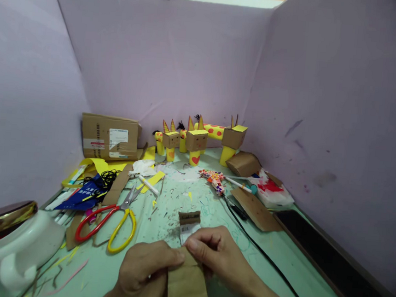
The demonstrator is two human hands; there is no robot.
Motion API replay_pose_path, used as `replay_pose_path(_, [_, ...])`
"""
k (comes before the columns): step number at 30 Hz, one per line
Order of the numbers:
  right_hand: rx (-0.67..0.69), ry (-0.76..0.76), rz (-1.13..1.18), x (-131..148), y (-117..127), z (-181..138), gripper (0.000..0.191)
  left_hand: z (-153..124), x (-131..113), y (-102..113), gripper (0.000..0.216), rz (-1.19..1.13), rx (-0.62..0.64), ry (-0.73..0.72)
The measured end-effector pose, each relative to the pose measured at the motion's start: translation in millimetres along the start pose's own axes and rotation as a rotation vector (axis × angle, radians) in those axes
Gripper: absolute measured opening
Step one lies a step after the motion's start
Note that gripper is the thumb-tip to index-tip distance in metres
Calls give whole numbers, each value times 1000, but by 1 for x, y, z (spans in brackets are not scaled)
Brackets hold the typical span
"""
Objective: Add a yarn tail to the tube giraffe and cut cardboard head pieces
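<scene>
Between my two hands is a strip of brown cardboard (188, 286), bent along its length, with a white printed label on its far part. My left hand (148, 266) grips its left edge, the thumb lying on top. From the right, my right hand (221, 252) pinches the strip near the label, its thumb and index finger close to my left thumb. The undersides of the fingers are hidden. Left of my hands lie scissors (123, 211) with one red and one yellow handle, blades apart and pointing away.
Cardboard-headed yellow animal figures (196, 144) stand at the back. A patterned glue gun (214, 180) trails a black cord toward the right front. A phone (323, 256) lies right, a white mug (19, 244) stands left. A cardboard box (110, 138) leans back left; scraps litter the green table.
</scene>
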State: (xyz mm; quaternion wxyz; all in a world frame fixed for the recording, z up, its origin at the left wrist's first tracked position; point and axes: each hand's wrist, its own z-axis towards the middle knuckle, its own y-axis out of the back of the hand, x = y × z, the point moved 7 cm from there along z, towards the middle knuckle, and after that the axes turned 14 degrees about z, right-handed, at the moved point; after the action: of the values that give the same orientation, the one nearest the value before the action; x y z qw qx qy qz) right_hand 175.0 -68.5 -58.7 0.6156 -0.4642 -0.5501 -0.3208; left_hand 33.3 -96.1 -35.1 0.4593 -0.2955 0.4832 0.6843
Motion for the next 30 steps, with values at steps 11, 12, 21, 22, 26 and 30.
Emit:
replay_pose_path(11, [-76,152,-58,10,3,-2,40,10,1,-6,9,-37,176,73])
replay_pose_path(12, [-93,161,-40,10,8,-1,43,13,4,-3,9,-71,148,112])
replay_pose_path(21, [-421,300,39,15,55,7,34,37,28,10,26,-411,25,467])
replay_pose_path(22, [-379,310,2,17,50,7,33,37,27,9,26,-403,57,475])
replay_pose_path(26, [-113,371,-139,24,21,1,44,28,30,2,42,-350,204,506])
replay_pose_path(30, [42,342,-252,20,-1,-3,47,19,32,-8,55,-285,331,455])
